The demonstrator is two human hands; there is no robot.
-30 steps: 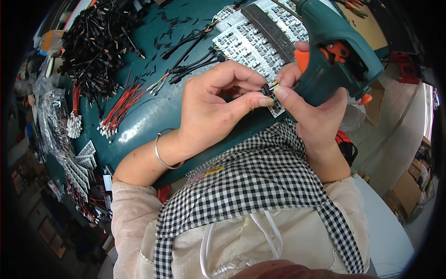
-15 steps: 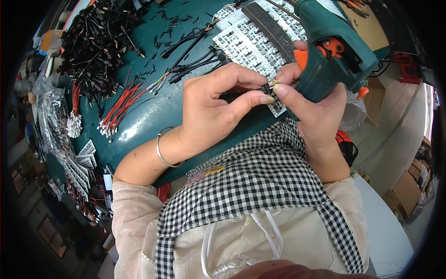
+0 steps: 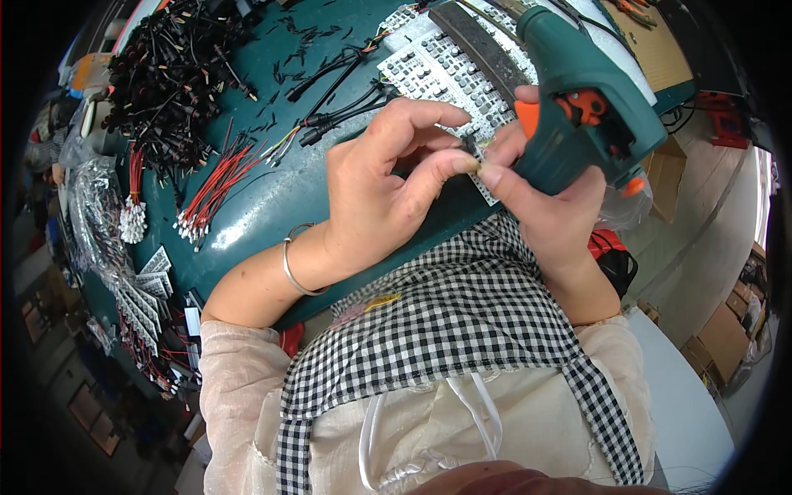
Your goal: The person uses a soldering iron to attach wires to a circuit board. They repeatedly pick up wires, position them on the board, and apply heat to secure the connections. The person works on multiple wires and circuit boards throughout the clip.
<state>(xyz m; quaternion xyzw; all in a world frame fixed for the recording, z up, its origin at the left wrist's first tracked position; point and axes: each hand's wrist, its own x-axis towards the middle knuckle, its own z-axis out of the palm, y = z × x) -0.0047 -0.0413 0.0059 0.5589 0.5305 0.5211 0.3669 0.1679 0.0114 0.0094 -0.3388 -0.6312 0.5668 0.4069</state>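
My left hand (image 3: pixel 367 186) is closed, with thumb and forefinger pinching a small black cable connector (image 3: pixel 471 145) above the table's front edge. My right hand (image 3: pixel 553 210) meets it there, thumb against the left thumb tip, fingers beside the connector. Held in that same right hand is a dark green glue gun (image 3: pixel 569 107) with an orange trigger, lying across the palm. Its nozzle end is hard to make out. Behind the hands lie white circuit boards (image 3: pixel 421 70) in a panel, with a dark curved bar (image 3: pixel 474 49) across them.
Black cables (image 3: pixel 346 115) with coloured wire ends lie left of the boards. A large heap of black connector leads (image 3: pixel 173 74) and red wire bundles (image 3: pixel 219 194) cover the green table's (image 3: pixel 256 223) left part. Pliers (image 3: pixel 631 12) rest at the far right. Cardboard boxes (image 3: pixel 726 338) stand on the floor.
The glue gun has tipped slightly and shifted down and left with my right hand. My left forefinger has lifted a little, and the fingertips have drawn slightly left and up.
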